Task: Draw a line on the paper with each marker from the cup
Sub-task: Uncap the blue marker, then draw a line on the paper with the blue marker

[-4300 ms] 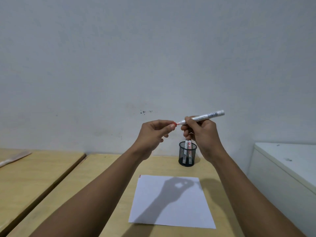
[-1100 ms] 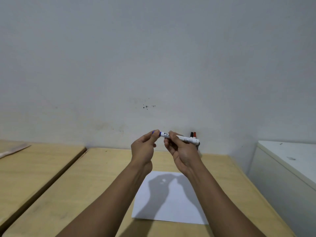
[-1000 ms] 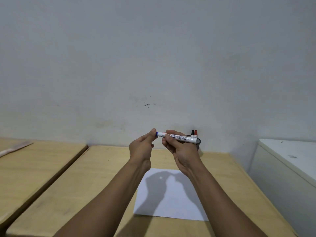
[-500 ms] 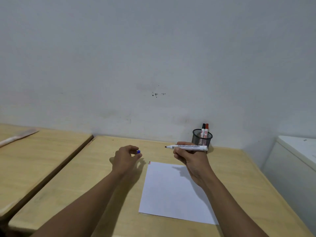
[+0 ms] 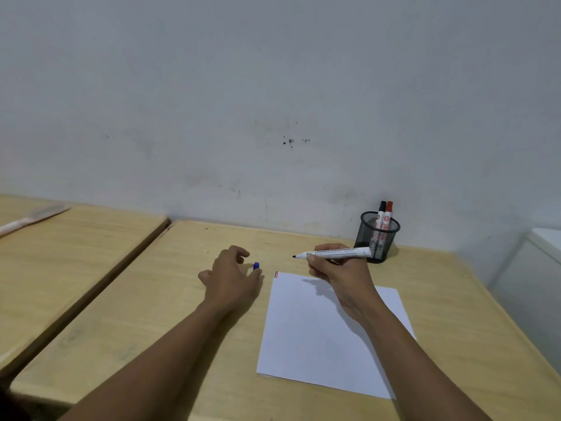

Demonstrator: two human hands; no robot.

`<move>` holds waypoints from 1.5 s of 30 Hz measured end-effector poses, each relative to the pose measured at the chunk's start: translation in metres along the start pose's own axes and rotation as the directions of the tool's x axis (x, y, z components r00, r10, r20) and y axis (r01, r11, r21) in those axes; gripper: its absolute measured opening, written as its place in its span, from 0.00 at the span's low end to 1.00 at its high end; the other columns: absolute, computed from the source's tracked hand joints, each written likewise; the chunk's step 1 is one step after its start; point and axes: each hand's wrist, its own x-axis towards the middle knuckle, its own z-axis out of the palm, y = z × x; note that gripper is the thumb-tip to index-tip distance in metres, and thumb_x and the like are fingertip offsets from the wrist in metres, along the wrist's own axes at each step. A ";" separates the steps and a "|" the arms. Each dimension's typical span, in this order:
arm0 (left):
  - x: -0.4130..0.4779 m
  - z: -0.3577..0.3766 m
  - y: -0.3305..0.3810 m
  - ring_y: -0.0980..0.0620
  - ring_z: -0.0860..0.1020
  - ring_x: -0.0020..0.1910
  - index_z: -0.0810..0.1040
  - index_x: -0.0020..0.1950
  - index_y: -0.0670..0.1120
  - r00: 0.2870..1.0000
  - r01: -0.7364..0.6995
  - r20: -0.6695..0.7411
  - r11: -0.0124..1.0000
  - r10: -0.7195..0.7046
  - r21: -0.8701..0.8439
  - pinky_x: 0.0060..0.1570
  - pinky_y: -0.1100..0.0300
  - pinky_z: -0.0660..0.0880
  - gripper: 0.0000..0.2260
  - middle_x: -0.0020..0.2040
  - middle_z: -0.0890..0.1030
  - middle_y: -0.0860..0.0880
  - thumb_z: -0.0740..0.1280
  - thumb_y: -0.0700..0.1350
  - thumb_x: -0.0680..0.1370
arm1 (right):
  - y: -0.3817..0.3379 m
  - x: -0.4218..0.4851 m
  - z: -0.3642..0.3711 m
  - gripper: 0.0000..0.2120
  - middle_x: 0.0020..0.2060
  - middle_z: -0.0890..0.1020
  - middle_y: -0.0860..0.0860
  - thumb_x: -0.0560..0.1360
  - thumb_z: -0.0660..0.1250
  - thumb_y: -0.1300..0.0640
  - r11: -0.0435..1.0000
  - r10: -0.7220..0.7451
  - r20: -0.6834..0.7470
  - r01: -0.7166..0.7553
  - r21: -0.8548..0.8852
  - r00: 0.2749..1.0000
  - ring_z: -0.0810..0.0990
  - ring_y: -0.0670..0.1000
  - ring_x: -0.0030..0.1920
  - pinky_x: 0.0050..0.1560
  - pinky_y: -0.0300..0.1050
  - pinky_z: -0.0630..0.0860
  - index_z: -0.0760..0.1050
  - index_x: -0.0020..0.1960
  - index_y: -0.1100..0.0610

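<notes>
Here the right hand (image 5: 340,275) grips an uncapped marker (image 5: 334,254) level above the paper's (image 5: 321,335) far edge, tip pointing left. The left hand (image 5: 230,281) rests low on the tabletop (image 5: 136,323) just left of the paper, fingers loosely curled beside a blue cap (image 5: 256,265). Two more markers (image 5: 385,214) stand in the mesh cup (image 5: 379,235) near the tabletop's far right corner.

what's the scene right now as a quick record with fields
surface: wooden table
paper: white sheet lying flat, short black and red marks at its far left corner
right hand: right hand holds uncapped marker above the paper, tip pointing left
left hand: left hand low over the table left of the paper, by the blue cap
cup: black mesh cup at the wall, black and red capped markers upright inside
</notes>
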 end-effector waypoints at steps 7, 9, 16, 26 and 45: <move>-0.030 -0.007 -0.008 0.53 0.68 0.63 0.75 0.60 0.62 0.926 -0.326 0.292 0.898 0.240 0.295 0.67 0.37 0.55 0.22 0.60 0.75 0.60 0.61 0.69 0.70 | 0.023 0.025 0.026 0.12 0.33 0.80 0.57 0.79 0.70 0.58 0.951 0.055 0.080 -0.028 -0.307 0.995 0.78 0.53 0.31 0.29 0.45 0.75 0.79 0.48 0.68; -0.028 -0.008 -0.010 0.52 0.65 0.64 0.73 0.65 0.65 0.898 -0.371 0.358 0.878 0.256 0.302 0.67 0.31 0.53 0.23 0.62 0.72 0.59 0.59 0.69 0.72 | 0.029 0.032 0.029 0.11 0.33 0.80 0.57 0.78 0.70 0.57 0.942 0.084 0.081 -0.053 -0.332 0.993 0.76 0.54 0.31 0.29 0.45 0.73 0.81 0.47 0.67; -0.025 -0.004 -0.012 0.51 0.62 0.62 0.73 0.65 0.65 0.879 -0.407 0.395 0.854 0.268 0.325 0.64 0.30 0.58 0.27 0.60 0.69 0.59 0.53 0.72 0.70 | 0.057 0.039 0.034 0.14 0.29 0.82 0.52 0.79 0.69 0.54 0.871 0.023 0.014 -0.013 -0.491 1.000 0.77 0.51 0.28 0.31 0.46 0.76 0.82 0.42 0.64; -0.022 -0.001 -0.014 0.51 0.61 0.62 0.72 0.65 0.66 0.879 -0.409 0.391 0.854 0.273 0.323 0.63 0.29 0.58 0.28 0.61 0.69 0.58 0.57 0.74 0.68 | 0.064 0.042 0.032 0.17 0.26 0.81 0.50 0.79 0.68 0.50 0.777 -0.065 0.055 0.085 -0.623 0.996 0.78 0.45 0.27 0.33 0.42 0.76 0.81 0.38 0.60; -0.023 0.001 -0.015 0.50 0.62 0.63 0.73 0.64 0.66 0.883 -0.414 0.370 0.850 0.288 0.326 0.63 0.28 0.57 0.27 0.62 0.70 0.57 0.59 0.74 0.68 | 0.061 0.042 0.031 0.16 0.30 0.84 0.53 0.78 0.69 0.51 0.724 -0.038 0.091 0.091 -0.684 0.995 0.83 0.51 0.30 0.34 0.47 0.79 0.82 0.39 0.61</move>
